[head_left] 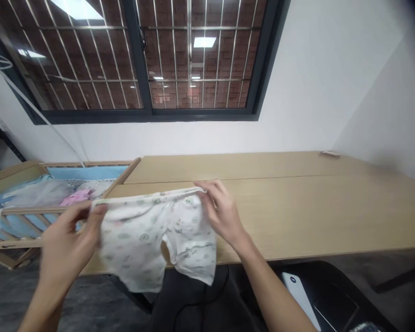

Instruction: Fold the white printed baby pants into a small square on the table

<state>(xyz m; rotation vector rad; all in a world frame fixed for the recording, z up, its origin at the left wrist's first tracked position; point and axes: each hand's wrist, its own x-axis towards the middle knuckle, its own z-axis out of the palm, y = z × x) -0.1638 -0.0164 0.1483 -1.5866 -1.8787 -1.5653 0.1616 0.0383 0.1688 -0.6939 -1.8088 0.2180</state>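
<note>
A pair of small white shorts (134, 237) with a faint green and grey print hangs between my two hands, over the near edge of the wooden table (290, 207). Pinched at the left end of the waistband is my left hand (71, 235), slightly blurred. My right hand (221, 207) grips the other end of the waistband between thumb and fingers. The waistband is stretched nearly straight, and both legs dangle below it. Part of the tabletop and its front edge is hidden behind the cloth.
A wooden crib (24, 242) with blue lining stands at the left, holding bedding and a pink cloth (76, 197). A small flat object (330, 154) lies at the table's back right. Below right, a white phone (300, 297) rests on a black surface. A barred window (147, 74) is ahead.
</note>
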